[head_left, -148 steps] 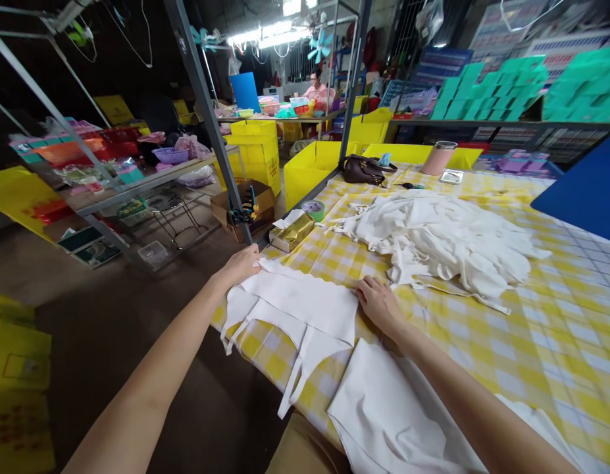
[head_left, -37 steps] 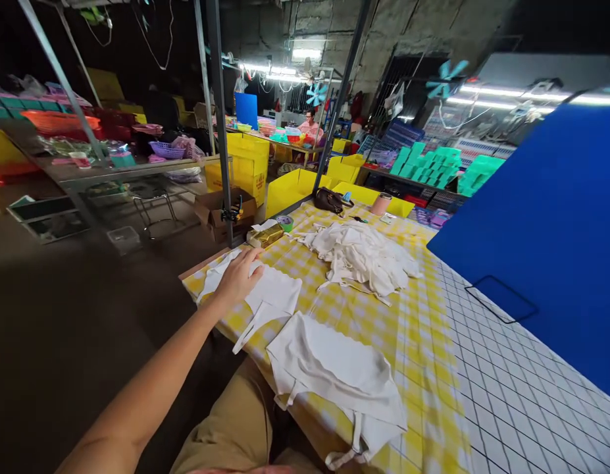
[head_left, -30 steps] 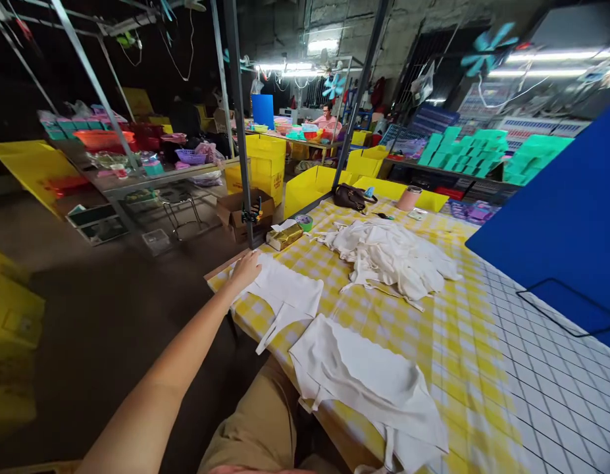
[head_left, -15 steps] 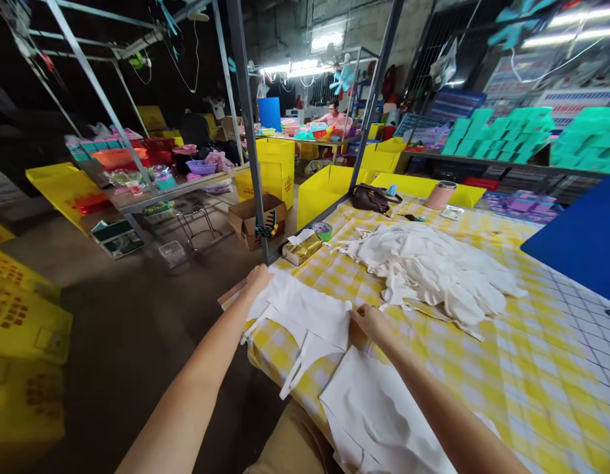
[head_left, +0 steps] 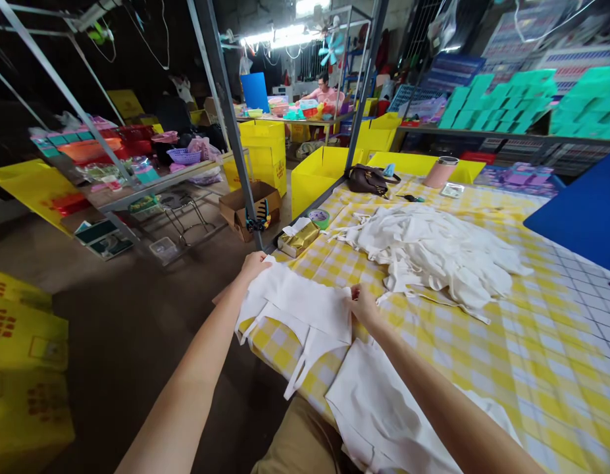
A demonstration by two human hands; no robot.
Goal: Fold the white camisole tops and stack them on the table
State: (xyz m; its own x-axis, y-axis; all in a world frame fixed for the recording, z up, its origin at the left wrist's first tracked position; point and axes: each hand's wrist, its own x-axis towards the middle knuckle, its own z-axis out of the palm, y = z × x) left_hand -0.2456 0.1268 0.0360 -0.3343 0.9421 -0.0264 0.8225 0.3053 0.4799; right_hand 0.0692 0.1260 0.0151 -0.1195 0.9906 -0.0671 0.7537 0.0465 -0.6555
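Yellow-checked tablecloth (head_left: 462,342) is spread beneath a white cloth piece (head_left: 299,306), gripped at its ends by the left hand (head_left: 253,266) and right hand (head_left: 364,306), with open yellow boxes (head_left: 317,178), contents hidden, beyond both.

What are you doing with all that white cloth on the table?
A person sits at a table with a yellow checked cloth. Both hands are on one flat white fabric piece: the left hand at its far left corner, the right hand pinching its right edge. More flat pieces lie nearer the person, and a loose pile of white pieces sits farther back.
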